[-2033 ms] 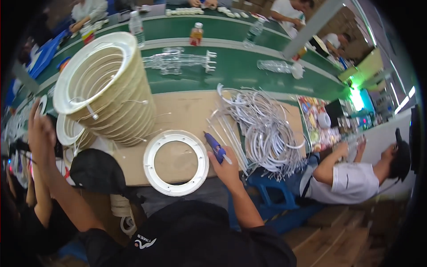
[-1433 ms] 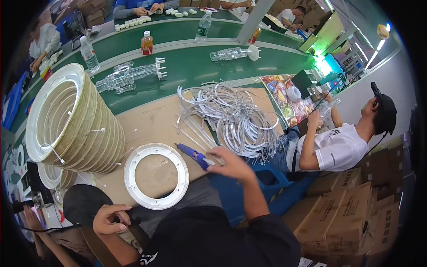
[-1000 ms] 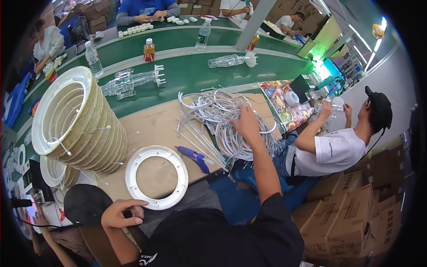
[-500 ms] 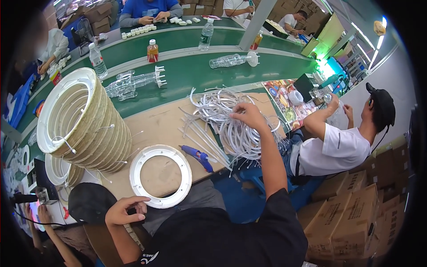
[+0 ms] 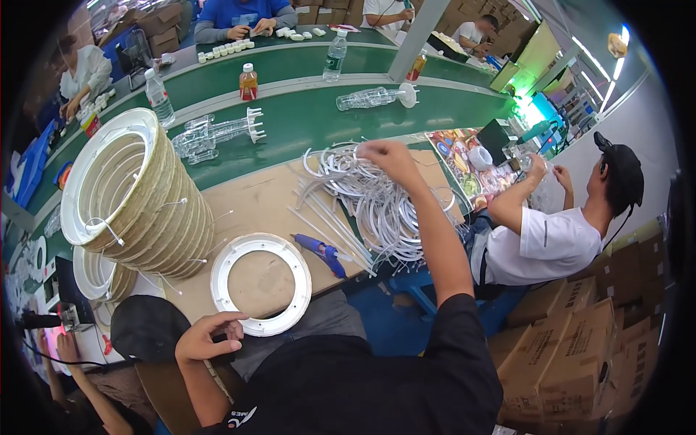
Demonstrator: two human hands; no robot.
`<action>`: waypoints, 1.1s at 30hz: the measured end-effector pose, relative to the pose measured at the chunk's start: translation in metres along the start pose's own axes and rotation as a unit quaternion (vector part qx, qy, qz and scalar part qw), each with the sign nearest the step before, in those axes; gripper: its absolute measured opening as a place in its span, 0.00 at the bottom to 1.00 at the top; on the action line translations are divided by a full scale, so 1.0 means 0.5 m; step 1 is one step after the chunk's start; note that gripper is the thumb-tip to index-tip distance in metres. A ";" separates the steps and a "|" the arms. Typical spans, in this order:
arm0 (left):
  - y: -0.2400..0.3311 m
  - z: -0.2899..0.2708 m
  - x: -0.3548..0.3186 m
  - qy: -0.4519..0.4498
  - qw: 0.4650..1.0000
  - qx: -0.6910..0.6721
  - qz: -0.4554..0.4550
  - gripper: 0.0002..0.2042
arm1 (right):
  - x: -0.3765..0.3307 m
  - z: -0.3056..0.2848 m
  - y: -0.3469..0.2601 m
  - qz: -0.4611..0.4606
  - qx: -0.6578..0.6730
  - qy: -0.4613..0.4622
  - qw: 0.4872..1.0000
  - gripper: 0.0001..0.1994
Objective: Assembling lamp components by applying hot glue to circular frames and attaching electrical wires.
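The likeliest trouble lies under the fingers of the right hand (image 5: 388, 161), bunched over the far edge of a heap of white flexible tubes (image 5: 395, 221); whether they are clamped on one cannot be told. The loops cross and hook one another, so a pull there could drag several along or snag the thin leads at the heap's near side. Straight tubes (image 5: 335, 226) lie just left of and nearer than those fingers and could be swept askew. The left hand (image 5: 210, 338) has thumb and forefinger apart, the forefinger at the near-left rim of the white ring (image 5: 301, 283); contact there is unclear. As the ring overhangs the bench (image 5: 290, 138) edge just beyond these fingers, a downward press could tip it. Between the two sets of fingers, close to the ring, lies a blue glue gun (image 5: 319, 252); its nozzle, if hot, could mark whatever brushes it. Beyond and left of the left fingers, the tall ribbed stack (image 5: 170, 225) blocks that side, its loose leads jutting where a sleeve might catch. Past the right fingers stand a clear bottle (image 5: 335, 58) and a clear plastic fitting (image 5: 214, 136); to their right sits a co-worker (image 5: 554, 243).
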State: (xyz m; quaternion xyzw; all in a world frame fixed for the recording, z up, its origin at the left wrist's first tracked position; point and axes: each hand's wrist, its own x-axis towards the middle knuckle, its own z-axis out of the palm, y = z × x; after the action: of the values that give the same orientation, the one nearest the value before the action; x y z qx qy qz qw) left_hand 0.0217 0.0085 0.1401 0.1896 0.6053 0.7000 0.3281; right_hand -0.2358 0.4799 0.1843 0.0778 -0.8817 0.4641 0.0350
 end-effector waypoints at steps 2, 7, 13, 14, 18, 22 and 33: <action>-0.001 -0.002 -0.004 -0.002 1.000 -0.001 -0.003 0.27 | 0.000 0.019 0.010 -0.025 -0.138 -0.072 0.987 0.13; 0.002 0.008 -0.001 0.022 1.000 -0.009 -0.002 0.28 | 0.022 0.012 -0.013 -0.153 -0.116 -0.027 0.981 0.11; -0.010 0.000 -0.014 0.017 0.999 0.025 0.016 0.28 | 0.022 -0.086 -0.090 -0.155 -0.155 0.186 0.958 0.13; -0.010 0.001 -0.015 0.020 1.000 0.014 0.011 0.28 | 0.014 -0.101 -0.103 -0.157 -0.220 0.258 0.928 0.14; 0.003 0.010 -0.007 0.012 1.000 0.001 0.014 0.28 | 0.012 -0.169 -0.068 -0.121 -0.073 0.409 0.902 0.13; 0.003 0.004 0.001 -0.003 0.999 0.016 0.033 0.27 | -0.044 -0.187 -0.101 -0.061 -0.479 0.126 0.866 0.14; 0.116 0.099 0.119 0.059 0.968 0.218 0.112 0.17 | -0.168 -0.180 -0.289 -0.057 0.130 0.102 0.985 0.15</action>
State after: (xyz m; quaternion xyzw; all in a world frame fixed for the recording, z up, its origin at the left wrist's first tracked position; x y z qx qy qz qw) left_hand -0.0011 0.0822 0.1982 0.2819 0.7366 0.5931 0.1619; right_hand -0.1296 0.4822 0.3415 0.0842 -0.7999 0.5774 0.1404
